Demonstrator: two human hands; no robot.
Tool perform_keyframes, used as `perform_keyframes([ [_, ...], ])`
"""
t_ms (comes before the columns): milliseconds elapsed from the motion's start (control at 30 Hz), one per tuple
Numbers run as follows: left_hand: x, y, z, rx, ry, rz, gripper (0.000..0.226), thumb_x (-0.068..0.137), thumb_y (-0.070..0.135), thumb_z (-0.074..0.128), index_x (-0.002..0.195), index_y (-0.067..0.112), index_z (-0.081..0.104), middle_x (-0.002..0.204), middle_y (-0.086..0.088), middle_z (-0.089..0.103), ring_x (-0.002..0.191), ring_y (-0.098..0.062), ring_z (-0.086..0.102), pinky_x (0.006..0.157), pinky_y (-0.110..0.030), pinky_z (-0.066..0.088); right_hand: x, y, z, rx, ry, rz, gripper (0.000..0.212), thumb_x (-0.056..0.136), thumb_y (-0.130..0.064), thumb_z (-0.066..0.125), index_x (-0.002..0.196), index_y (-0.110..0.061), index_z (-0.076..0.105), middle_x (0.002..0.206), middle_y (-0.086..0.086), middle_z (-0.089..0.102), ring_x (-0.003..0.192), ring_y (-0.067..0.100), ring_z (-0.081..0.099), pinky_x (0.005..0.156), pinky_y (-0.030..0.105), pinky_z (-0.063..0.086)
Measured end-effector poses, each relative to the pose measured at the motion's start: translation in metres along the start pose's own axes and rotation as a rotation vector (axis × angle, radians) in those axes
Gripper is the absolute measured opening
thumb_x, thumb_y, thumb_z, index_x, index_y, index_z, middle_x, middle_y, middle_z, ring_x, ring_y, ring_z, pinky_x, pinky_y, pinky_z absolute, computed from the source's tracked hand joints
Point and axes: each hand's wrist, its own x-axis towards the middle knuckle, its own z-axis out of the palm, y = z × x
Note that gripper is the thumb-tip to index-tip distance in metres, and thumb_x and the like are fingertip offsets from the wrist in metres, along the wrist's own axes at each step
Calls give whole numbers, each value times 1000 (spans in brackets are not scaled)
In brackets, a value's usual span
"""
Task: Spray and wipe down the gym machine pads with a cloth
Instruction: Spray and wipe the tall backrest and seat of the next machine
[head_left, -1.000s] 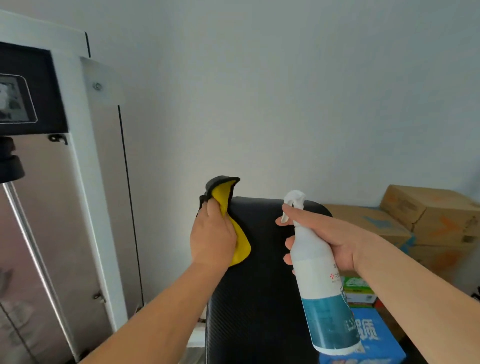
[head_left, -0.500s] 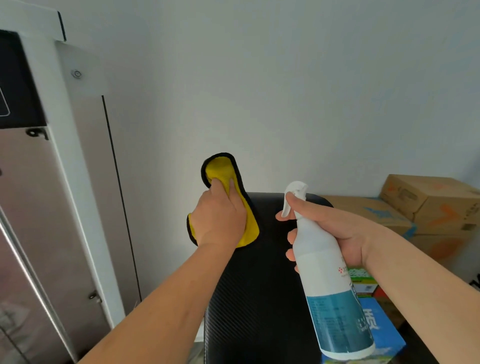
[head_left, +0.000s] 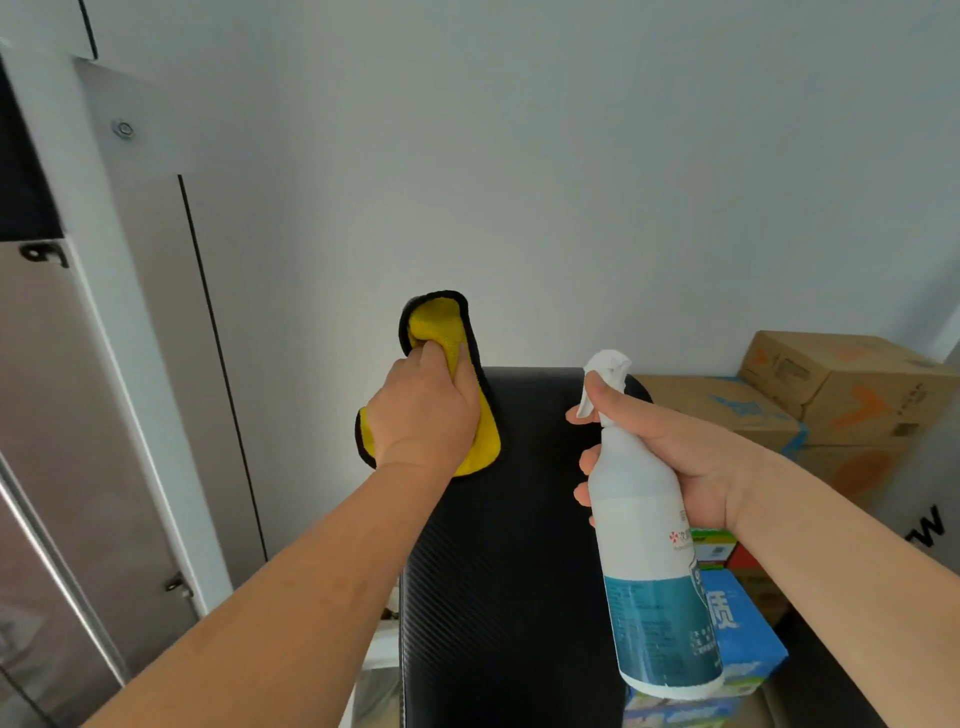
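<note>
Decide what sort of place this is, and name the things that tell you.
Probably a gym corner doubling as storage: a black machine pad under a yellow cloth, a metal frame beside it, and stacked cardboard boxes.

The left hand (head_left: 423, 410) holds a cloth (head_left: 436, 322) against the far left corner of the pad (head_left: 509, 545), while the right hand (head_left: 670, 457) grips a spray bottle (head_left: 644, 545) over the pad's right edge. A machine frame (head_left: 119, 364) stands left, boxes (head_left: 841, 379) are stacked at the right, and a wall (head_left: 571, 182) lies behind.
</note>
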Motion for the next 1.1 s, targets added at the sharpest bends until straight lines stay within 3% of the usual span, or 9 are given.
perform_keyframes([
  [100, 6, 10, -11, 228, -75, 139, 44, 111, 44, 27, 97, 15, 56, 97, -7, 65, 92, -32, 62, 70, -37, 38, -8, 6, -11, 32, 15, -25, 68, 70, -60, 84, 123, -20, 69, 80, 14, 70, 78, 36, 73, 89, 55, 62],
  [200, 0, 40, -3, 364, -134, 344, 43, 111, 45, 24, 88, 21, 51, 89, -4, 66, 87, -30, 64, 69, -38, 38, -12, 12, -21, 44, 6, -43, 69, 71, -60, 85, 126, -20, 70, 81, 15, 70, 79, 38, 73, 87, 54, 61],
  [367, -6, 106, 30, 372, -266, 562, 34, 109, 46, 27, 94, 23, 47, 83, 5, 52, 78, -23, 59, 63, -36, 36, -18, 17, -46, 67, -20, -105, 72, 67, -61, 84, 125, -19, 73, 79, 15, 72, 78, 39, 75, 73, 48, 67],
  [500, 4, 119, 35, 399, -405, 668, 29, 106, 46, 32, 111, 25, 51, 95, 8, 57, 84, -21, 60, 61, -35, 35, -15, 18, -59, 62, -53, -117, 58, 70, -60, 83, 112, -21, 74, 78, 14, 72, 77, 39, 76, 70, 47, 67],
  [600, 8, 99, 19, 375, -447, 569, 46, 106, 58, 17, 113, 32, 53, 93, 8, 63, 86, -21, 62, 65, -36, 40, -10, 16, -58, 58, -89, -116, 61, 72, -61, 83, 118, -22, 75, 79, 15, 72, 77, 40, 76, 76, 49, 65],
  [700, 13, 59, -5, 446, -381, 388, 48, 107, 57, 11, 98, 29, 49, 91, 1, 64, 87, -27, 62, 77, -41, 49, -6, 15, -57, 45, -131, -117, 62, 77, -58, 82, 125, -21, 71, 78, 15, 71, 75, 39, 75, 77, 50, 64],
  [867, 19, 18, -22, 377, -228, -29, 65, 108, 53, 13, 81, 13, 55, 94, -17, 67, 86, -37, 61, 77, -41, 45, -9, 34, -72, 73, -175, -116, 78, 71, -58, 84, 136, -21, 65, 77, 13, 72, 74, 36, 75, 75, 45, 64],
  [967, 11, 43, -12, 422, -198, 75, 57, 110, 47, 17, 72, 16, 47, 86, -14, 64, 83, -37, 60, 75, -41, 48, -9, 50, -92, 104, -177, -99, 93, 68, -56, 88, 146, -17, 57, 77, 12, 71, 72, 34, 74, 73, 45, 65],
  [1100, -7, 114, 35, 465, -206, 326, 52, 111, 44, 20, 73, 16, 41, 72, 1, 52, 74, -28, 59, 65, -39, 42, -2, 71, -122, 96, -159, -84, 95, 68, -54, 89, 147, -16, 55, 80, 15, 72, 71, 34, 75, 89, 56, 64],
])
